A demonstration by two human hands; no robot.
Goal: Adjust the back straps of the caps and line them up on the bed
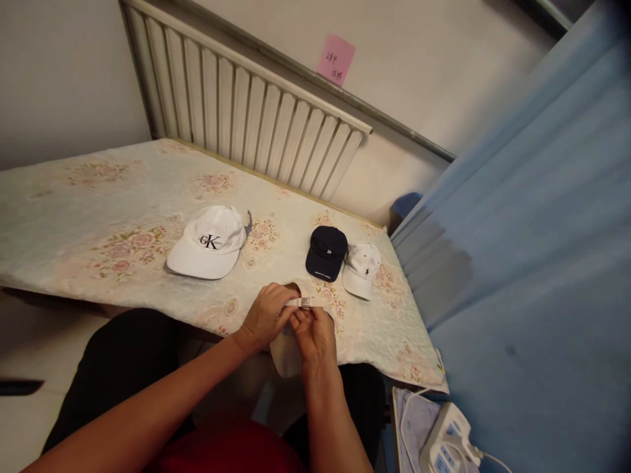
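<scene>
Between my hands, at the near edge of the bed, is a beige baseball cap (286, 351) with its brim pointing down toward me. My left hand (267, 314) pinches the cap's back strap on the left side of a metal buckle (306, 302). On the right side, my right hand (315, 332) grips the same strap from below, palm turned up. Much of the cap's crown is hidden behind my hands. Beyond them lie a dark navy cap (326, 253) and a small white cap (362, 270), touching. Farther left rests a white cap with black letters (210, 242).
A flowered sheet (276, 263) covers the bed. Behind it stand a radiator (246, 112) and a wall with a pink note (336, 59). A blue curtain (517, 230) hangs at the right, above a white power strip (448, 437) with cords.
</scene>
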